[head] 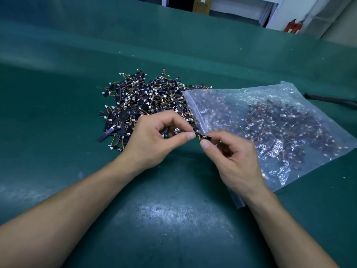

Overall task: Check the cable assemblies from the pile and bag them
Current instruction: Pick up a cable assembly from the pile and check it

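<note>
One cable assembly (204,136) was held just above the green mat (173,219), near the middle. The left hand (152,140) pinched its left end between thumb and forefinger, the other fingers curled. The right hand (235,163) pinched its right end the same way. Just beyond and to the right lay a clear zip bag (241,93) partly filled with assemblies. The loose pile (146,99) sat left of it, touching the bag's mouth. Far off stood a cardboard box (201,5).

A clear, glossy, crinkled plastic bag (270,105) lies on a matt green mat (58,113), scuffed pale in patches.
</note>
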Motion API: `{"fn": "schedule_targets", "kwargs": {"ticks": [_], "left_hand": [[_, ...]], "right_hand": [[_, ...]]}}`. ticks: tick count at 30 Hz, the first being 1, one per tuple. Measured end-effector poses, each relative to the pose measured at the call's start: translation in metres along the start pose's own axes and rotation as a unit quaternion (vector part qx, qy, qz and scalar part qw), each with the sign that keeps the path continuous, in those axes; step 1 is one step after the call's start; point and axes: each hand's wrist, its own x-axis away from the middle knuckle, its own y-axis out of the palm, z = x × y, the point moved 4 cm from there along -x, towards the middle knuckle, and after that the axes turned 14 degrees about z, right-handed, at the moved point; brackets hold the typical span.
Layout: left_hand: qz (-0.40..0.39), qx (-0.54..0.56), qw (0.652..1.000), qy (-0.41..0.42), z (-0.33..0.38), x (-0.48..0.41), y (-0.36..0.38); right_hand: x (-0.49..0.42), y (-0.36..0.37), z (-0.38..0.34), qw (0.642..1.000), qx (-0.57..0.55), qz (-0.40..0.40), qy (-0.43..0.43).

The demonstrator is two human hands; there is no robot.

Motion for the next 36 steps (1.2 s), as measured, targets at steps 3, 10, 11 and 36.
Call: {"fn": "schedule_targets", "kwargs": {"ticks": [3,10,11,36], "left_hand": [[-0.012,-0.006,1.000,-0.001,0.001,0.001,0.001],[-0.044,-0.029,0.998,0.022,0.002,0.002,0.002],[-0.047,-0.043,0.997,0.034,0.002,0.002,0.001],[-0.047,-0.124,0.976,0.174,0.011,0.005,0.007]], "right_hand": [[0.000,0.000,0.000,1.000,-0.002,-0.004,-0.004],[0.001,0.001,-0.004,1.000,-0.002,0.003,-0.015],[0.001,0.001,-0.004,1.000,-0.007,0.005,-0.009],[0.004,0.006,0.002,0.992,-0.105,-0.056,0.041]]}}
